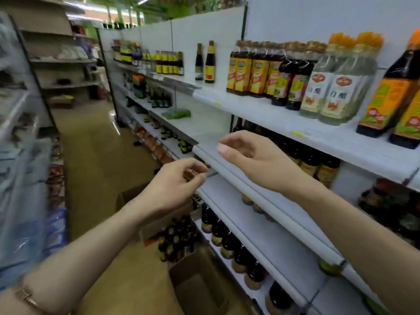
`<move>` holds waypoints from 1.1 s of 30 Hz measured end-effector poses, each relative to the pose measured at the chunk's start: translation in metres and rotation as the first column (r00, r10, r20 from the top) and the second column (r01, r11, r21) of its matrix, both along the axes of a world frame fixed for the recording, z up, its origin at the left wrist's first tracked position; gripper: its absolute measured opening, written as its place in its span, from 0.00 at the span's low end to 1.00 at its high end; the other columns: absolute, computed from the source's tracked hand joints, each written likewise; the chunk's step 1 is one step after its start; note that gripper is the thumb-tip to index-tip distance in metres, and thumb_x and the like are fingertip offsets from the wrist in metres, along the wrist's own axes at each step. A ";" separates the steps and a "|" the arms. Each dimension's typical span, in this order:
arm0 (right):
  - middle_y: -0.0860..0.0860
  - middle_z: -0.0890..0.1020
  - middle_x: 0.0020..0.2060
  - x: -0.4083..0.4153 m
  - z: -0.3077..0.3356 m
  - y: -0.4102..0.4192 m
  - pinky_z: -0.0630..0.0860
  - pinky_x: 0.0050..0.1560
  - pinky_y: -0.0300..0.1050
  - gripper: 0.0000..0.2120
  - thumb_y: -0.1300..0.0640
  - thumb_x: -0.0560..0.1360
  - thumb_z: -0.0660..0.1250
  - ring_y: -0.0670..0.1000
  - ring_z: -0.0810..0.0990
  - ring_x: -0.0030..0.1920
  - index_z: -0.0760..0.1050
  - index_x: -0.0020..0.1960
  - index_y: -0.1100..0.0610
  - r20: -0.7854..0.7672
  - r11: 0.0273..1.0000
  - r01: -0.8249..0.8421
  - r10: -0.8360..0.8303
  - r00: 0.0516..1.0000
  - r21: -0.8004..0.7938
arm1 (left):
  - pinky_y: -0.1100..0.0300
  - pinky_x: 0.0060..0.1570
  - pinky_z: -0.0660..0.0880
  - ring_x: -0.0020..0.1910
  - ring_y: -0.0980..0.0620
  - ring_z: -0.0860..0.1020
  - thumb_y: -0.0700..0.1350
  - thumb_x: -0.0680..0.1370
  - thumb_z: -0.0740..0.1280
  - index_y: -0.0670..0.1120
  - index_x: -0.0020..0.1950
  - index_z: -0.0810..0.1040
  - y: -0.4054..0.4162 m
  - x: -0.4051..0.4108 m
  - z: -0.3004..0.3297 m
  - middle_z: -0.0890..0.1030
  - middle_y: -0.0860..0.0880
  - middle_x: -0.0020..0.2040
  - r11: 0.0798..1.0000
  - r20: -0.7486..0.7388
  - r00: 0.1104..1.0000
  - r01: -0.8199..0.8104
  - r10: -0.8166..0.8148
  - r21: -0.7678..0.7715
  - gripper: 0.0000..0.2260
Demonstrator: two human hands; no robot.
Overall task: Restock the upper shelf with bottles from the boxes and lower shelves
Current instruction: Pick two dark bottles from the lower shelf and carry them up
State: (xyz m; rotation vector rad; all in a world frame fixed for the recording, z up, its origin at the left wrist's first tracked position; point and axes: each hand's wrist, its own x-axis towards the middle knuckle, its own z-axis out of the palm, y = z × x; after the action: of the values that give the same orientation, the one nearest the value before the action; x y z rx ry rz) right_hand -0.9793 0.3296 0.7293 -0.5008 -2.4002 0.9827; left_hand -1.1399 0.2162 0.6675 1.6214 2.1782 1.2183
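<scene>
My left hand (175, 185) hangs in front of the middle shelf's front edge (227, 164), fingers curled loosely inward, thumb and forefinger nearly meeting, gripping nothing I can make out. My right hand (252, 155) hovers just above that same edge, fingers bent and relaxed, also empty. A bracelet (27, 296) sits on my left forearm.

Below my hands I see one open cardboard box (181, 242) on the floor, packed with dark bottles too blurred to count, and a second box (200, 283) nearer me whose contents I cannot see. A row of dark bottles (229, 244) lines the lower shelf.

The upper shelf (284, 117) carries, left to right, two lone dark bottles (204, 62), about four yellow-labelled bottles (252, 71), two dark-necked bottles (291, 85), two clear vinegar bottles (334, 87) and two large soy jugs (395, 94) at the frame's edge. Its front strip stands bare.
</scene>
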 end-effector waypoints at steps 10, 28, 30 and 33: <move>0.43 0.79 0.55 -0.170 -0.051 0.019 0.73 0.57 0.37 0.18 0.42 0.78 0.61 0.42 0.77 0.56 0.74 0.63 0.50 0.146 0.988 -0.148 0.153 0.977 -0.046 | 0.67 0.48 0.72 0.49 0.62 0.76 0.48 0.79 0.65 0.52 0.55 0.79 -0.014 -0.156 -0.050 0.78 0.57 0.50 0.978 -0.001 0.985 -0.169 0.171 -0.125 0.07; 0.42 0.78 0.56 -0.487 -0.088 0.129 0.72 0.54 0.36 0.18 0.41 0.78 0.60 0.41 0.76 0.57 0.73 0.64 0.48 0.214 0.952 -0.257 0.289 0.933 -0.168 | 0.76 0.46 0.70 0.52 0.63 0.76 0.46 0.78 0.67 0.55 0.54 0.78 0.051 -0.454 -0.082 0.77 0.56 0.53 0.918 -0.026 0.958 -0.280 0.284 -0.282 0.07; 0.42 0.78 0.55 -0.513 -0.100 0.136 0.72 0.52 0.33 0.18 0.42 0.78 0.61 0.40 0.76 0.56 0.72 0.64 0.48 0.247 0.957 -0.229 0.268 0.931 -0.176 | 0.77 0.45 0.70 0.52 0.63 0.76 0.45 0.78 0.67 0.55 0.54 0.77 0.064 -0.483 -0.091 0.77 0.56 0.53 0.925 -0.006 0.968 -0.241 0.251 -0.295 0.07; 0.41 0.78 0.56 -0.556 -0.117 0.146 0.72 0.51 0.33 0.19 0.41 0.78 0.61 0.39 0.76 0.56 0.72 0.65 0.49 0.276 0.963 -0.201 0.246 0.929 -0.180 | 0.76 0.46 0.70 0.52 0.61 0.76 0.45 0.79 0.66 0.55 0.54 0.77 0.084 -0.534 -0.104 0.77 0.54 0.54 0.934 0.022 0.981 -0.177 0.193 -0.309 0.06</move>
State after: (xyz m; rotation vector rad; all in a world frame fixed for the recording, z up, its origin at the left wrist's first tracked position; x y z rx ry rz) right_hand -1.5349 0.4752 0.6128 -0.4613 -2.7110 1.2726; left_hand -1.6739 0.3003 0.5637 1.2716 2.3877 0.8939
